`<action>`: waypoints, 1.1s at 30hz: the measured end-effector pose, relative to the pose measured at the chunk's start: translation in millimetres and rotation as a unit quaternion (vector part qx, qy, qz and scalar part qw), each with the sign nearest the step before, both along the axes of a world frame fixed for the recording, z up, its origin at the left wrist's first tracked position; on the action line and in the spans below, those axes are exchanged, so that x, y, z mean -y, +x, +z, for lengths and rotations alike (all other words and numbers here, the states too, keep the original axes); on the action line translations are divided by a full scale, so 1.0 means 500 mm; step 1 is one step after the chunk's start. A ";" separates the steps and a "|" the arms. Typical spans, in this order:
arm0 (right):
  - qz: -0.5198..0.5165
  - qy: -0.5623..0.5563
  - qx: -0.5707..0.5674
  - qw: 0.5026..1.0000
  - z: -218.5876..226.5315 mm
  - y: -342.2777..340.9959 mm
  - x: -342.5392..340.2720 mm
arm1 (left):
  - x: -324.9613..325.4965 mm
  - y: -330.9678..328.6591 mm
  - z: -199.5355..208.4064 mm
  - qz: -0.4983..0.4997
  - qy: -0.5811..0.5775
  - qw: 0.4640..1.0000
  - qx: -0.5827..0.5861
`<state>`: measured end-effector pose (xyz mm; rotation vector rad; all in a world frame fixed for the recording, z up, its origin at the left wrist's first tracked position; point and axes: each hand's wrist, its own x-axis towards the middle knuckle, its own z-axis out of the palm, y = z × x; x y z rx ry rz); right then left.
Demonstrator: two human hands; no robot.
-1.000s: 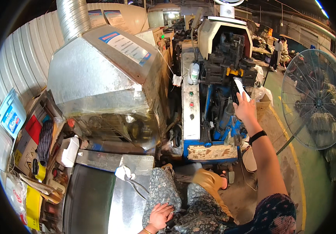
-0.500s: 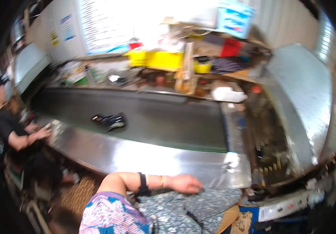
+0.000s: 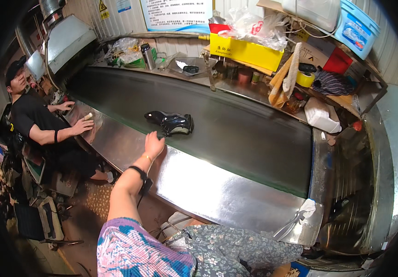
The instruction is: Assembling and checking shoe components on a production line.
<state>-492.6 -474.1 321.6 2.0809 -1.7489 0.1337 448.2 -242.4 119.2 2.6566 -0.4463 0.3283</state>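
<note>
A glossy black lace-up shoe (image 3: 177, 123) lies on the dark conveyor belt (image 3: 236, 138). My left hand (image 3: 154, 146) reaches over the belt's near edge, fingers extended just short of the shoe's near side; whether they touch it is hard to tell. A gold bracelet and a black band circle that forearm. My right hand does not show. Grey floral cloth (image 3: 245, 244) covers my lap.
A metal ledge (image 3: 199, 184) borders the belt, with a whitish strip of material (image 3: 300, 214) at its right end. At the left, a co-worker (image 3: 37, 115) has both hands over the ledge. Behind stand a flask (image 3: 147, 56), a yellow box (image 3: 245, 53) and a cluttered shelf.
My left hand has left my lap and stretched forward to the shoe. The view has swung, and the shoe appears farther right and higher in it. The co-worker's head has turned.
</note>
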 end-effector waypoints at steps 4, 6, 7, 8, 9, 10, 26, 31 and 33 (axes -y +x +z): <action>0.062 0.283 0.145 0.946 -0.315 0.136 0.021 | 0.131 0.041 0.037 0.060 0.089 0.972 -0.208; 0.111 0.259 0.196 0.939 -0.349 0.227 0.030 | 0.239 -0.016 0.052 0.052 0.054 0.965 -0.251; 0.138 0.244 0.223 0.934 -0.350 0.297 0.035 | 0.251 -0.032 0.078 -0.042 0.043 0.957 -0.285; 0.164 0.228 0.250 0.927 -0.345 0.363 0.038 | 0.243 -0.043 0.045 -0.193 -0.015 0.964 -0.181; 0.188 0.211 0.277 0.918 -0.334 0.427 0.038 | 0.246 -0.027 0.056 -0.225 0.046 0.973 -0.015; 0.204 0.198 0.296 0.912 -0.303 0.481 0.021 | 0.246 -0.032 0.080 -0.255 0.106 0.951 0.141; 0.238 0.437 0.542 0.677 -0.312 0.701 0.096 | 0.175 -0.238 0.117 -0.154 -0.472 0.416 -0.762; 0.305 0.280 0.700 0.582 -0.136 0.763 0.088 | 0.178 -0.495 0.089 -0.294 -0.391 0.110 -0.865; 0.333 0.130 0.690 0.629 -0.099 0.720 0.113 | 0.238 -0.594 0.081 -0.304 -0.267 -0.114 -0.908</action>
